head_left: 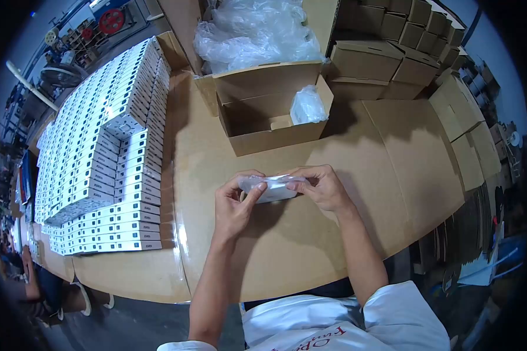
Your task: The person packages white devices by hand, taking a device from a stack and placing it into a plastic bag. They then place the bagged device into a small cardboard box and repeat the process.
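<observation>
Both hands meet above the cardboard-covered table, just in front of an open brown box [275,140]. Between them is a small white item in clear plastic wrap [278,193]. My left hand [235,202] pinches its left end between thumb and fingers. The right end is gripped by my right hand [325,187], thumb in front and fingers behind. Inside the open box, at its right side, sits one plastic-wrapped white item [308,106]; the rest of its visible interior is dark.
Stacked small white boxes [99,146] fill the table's left side. A large carton of clear plastic bags [257,32] stands behind the open box. Closed brown boxes [366,61] are piled back right, with flattened cardboard [465,128] at the right edge. Part of a person shows far left.
</observation>
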Motion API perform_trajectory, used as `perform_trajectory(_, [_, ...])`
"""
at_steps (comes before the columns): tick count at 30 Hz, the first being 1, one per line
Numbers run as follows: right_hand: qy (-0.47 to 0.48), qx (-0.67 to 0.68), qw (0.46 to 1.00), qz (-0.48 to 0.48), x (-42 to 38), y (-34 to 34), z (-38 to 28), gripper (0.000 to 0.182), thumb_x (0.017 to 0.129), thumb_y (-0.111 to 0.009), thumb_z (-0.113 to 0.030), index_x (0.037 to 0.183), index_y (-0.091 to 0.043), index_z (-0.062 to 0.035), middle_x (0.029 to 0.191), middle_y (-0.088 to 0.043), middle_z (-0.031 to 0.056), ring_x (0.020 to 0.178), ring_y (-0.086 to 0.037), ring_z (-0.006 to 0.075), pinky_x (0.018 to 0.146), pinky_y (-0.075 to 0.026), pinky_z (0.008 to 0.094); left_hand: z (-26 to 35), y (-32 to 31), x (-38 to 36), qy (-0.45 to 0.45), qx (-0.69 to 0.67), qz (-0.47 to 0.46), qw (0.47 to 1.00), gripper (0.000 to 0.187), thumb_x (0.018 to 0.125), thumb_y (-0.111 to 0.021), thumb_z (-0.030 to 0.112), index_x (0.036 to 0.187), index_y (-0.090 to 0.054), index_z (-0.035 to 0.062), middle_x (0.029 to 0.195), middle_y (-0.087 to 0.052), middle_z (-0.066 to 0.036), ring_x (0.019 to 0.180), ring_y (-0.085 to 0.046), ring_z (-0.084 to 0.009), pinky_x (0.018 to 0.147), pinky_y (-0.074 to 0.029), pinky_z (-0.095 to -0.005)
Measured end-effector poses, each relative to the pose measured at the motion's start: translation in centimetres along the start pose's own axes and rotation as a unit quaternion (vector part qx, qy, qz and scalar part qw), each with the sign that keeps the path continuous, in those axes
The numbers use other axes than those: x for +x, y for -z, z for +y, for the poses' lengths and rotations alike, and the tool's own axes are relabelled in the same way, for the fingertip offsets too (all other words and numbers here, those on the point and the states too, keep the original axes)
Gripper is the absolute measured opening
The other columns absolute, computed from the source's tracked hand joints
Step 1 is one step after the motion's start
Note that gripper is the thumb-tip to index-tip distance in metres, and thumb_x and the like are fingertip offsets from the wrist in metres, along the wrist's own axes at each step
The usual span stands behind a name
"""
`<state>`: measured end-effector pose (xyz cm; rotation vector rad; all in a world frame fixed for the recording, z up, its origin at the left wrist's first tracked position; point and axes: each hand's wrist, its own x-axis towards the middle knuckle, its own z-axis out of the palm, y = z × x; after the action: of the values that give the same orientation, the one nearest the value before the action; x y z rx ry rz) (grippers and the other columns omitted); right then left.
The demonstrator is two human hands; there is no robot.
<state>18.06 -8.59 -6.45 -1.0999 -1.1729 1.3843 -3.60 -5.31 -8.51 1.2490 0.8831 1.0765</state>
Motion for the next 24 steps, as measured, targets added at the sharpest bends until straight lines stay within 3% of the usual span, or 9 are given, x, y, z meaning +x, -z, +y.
perform_trajectory(3, [0.008,-0.138,0.990,-0.003,0.3,1.4,1.7,0.021,0.088,-0.079,-0.012,0.104,-0.073,0.0006,0.094,-0.073,0.0046,0.091,-0.063,0.0079,0.079,-0.050,0.0251,-0.2,-0.3,-0.1,-0.010,-0.014,0.035,0.999,0.011,0.091,-0.075,0.009,0.093,-0.069,0.0004,0.091,-0.067,-0.001,0.080,-0.056,-0.0064,0.071,-0.045,-0.0231])
perform_trajectory(6, [0.025,-0.089,0.992,0.091,0.3,0.4,2.2,0.021,0.087,-0.079,-0.011,0.104,-0.073,-0.0008,0.103,-0.072,0.0085,0.100,-0.064,0.0119,0.079,-0.050,0.0275,-0.1,-1.0,-0.2,0.002,-0.028,0.082,0.996,0.018,0.091,-0.076,0.011,0.081,-0.062,0.0048,0.083,-0.063,0.001,0.073,-0.051,-0.0040,0.065,-0.041,-0.0221])
perform_trajectory(9, [0.259,0.008,0.963,0.070,0.9,-0.7,1.0,0.024,0.085,-0.078,-0.007,0.108,-0.072,-0.0026,0.118,-0.068,0.0127,0.111,-0.063,0.0180,0.085,-0.051,0.0325,-0.3,-1.2,0.0,0.012,-0.016,0.103,0.995,0.026,0.090,-0.078,0.013,0.077,-0.057,0.0079,0.079,-0.060,0.003,0.069,-0.048,-0.0026,0.062,-0.039,-0.0218])
perform_trajectory(11, [0.257,-0.113,0.960,-0.014,0.5,0.5,0.0,0.029,0.082,-0.077,-0.002,0.110,-0.076,-0.0063,0.129,-0.063,0.0145,0.115,-0.061,0.0238,0.091,-0.051,0.0363,-0.3,-1.2,-0.1,0.012,-0.016,0.107,0.994,0.027,0.091,-0.078,0.013,0.077,-0.056,0.0086,0.077,-0.060,0.003,0.068,-0.047,-0.0022,0.060,-0.038,-0.0215])
perform_trajectory(13, [0.218,-0.186,0.954,-0.085,0.0,1.0,0.0,0.032,0.081,-0.077,0.000,0.111,-0.077,-0.0094,0.126,-0.065,0.0140,0.112,-0.063,0.0244,0.092,-0.052,0.0358,0.1,-1.3,-0.2,0.006,-0.026,0.101,0.995,0.025,0.091,-0.077,0.013,0.078,-0.056,0.0084,0.077,-0.060,0.004,0.068,-0.047,-0.0018,0.060,-0.037,-0.0213])
perform_trajectory(14, [0.176,-0.158,0.967,-0.099,0.2,0.5,0.4,0.033,0.081,-0.076,0.000,0.110,-0.079,-0.0135,0.114,-0.071,0.0120,0.101,-0.067,0.0222,0.085,-0.053,0.0338,0.2,-1.4,-0.2,0.002,-0.024,0.098,0.995,0.025,0.092,-0.076,0.013,0.078,-0.056,0.0085,0.077,-0.060,0.004,0.068,-0.047,-0.0018,0.060,-0.037,-0.0213])
perform_trajectory(17, [0.205,-0.214,0.950,-0.098,0.7,0.1,1.4,0.036,0.082,-0.075,0.001,0.114,-0.077,-0.0147,0.102,-0.075,0.0108,0.086,-0.067,0.0177,0.076,-0.053,0.0313,0.2,-1.4,-0.3,0.001,-0.020,0.095,0.995,0.024,0.093,-0.075,0.013,0.079,-0.056,0.0086,0.077,-0.060,0.004,0.067,-0.048,-0.0022,0.060,-0.038,-0.0214])
perform_trajectory(20, [0.167,-0.214,0.961,-0.057,0.4,-0.6,0.5,0.039,0.083,-0.075,0.000,0.118,-0.075,-0.0151,0.101,-0.076,0.0119,0.077,-0.065,0.0147,0.070,-0.052,0.0308,0.1,-1.2,-0.4,0.029,-0.042,0.108,0.993,0.022,0.094,-0.074,0.012,0.081,-0.056,0.0077,0.077,-0.059,0.003,0.070,-0.051,-0.0033,0.062,-0.040,-0.0215])
perform_trajectory(24, [0.141,-0.204,0.968,-0.041,0.5,-0.7,0.8,0.039,0.083,-0.075,-0.001,0.121,-0.073,-0.0114,0.105,-0.076,0.0118,0.077,-0.065,0.0138,0.069,-0.052,0.0300,0.3,-1.3,0.1,0.027,-0.116,0.151,0.981,0.018,0.094,-0.073,0.010,0.086,-0.057,0.0055,0.084,-0.060,-0.001,0.086,-0.056,-0.0067,0.072,-0.045,-0.0225])
